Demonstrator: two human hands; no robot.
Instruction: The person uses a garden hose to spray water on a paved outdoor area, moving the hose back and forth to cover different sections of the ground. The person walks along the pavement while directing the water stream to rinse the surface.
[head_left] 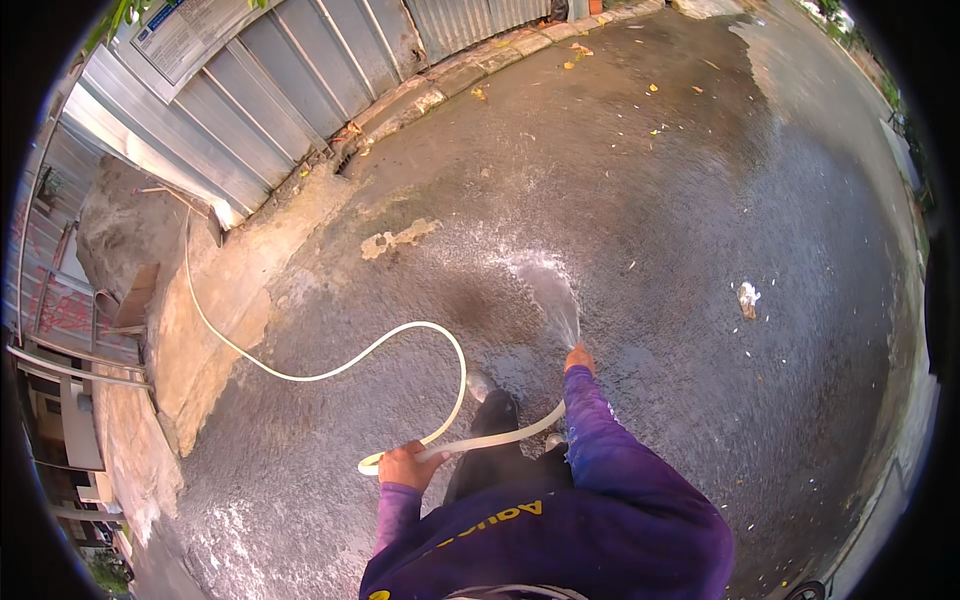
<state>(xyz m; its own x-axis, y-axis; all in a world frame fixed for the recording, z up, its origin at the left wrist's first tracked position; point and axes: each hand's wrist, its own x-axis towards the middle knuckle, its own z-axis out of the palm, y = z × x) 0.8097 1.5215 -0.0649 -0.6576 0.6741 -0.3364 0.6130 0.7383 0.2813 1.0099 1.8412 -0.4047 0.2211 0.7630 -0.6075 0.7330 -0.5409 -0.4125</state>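
Note:
A pale yellow-white garden hose (pixel 345 370) runs from the far left, curves over the wet ground and loops back to me. My left hand (pixel 407 465) is closed around it low in front of my body. From there the hose crosses to the right, past my dark trousers, to my right hand (pixel 580 358), which grips its end. A fan of water (pixel 555 295) sprays forward from that hand and splashes on the pavement. The nozzle end itself is hidden by my fingers. My purple sleeves cover both forearms.
Dark wet asphalt (pixel 680 250) surrounds me. Along the far left stands a corrugated metal fence (pixel 290 80) with a stone kerb (pixel 440 90) below it. A whitish clump of litter (pixel 748 299) lies to the right. A sand heap (pixel 130 225) and a board are at the left.

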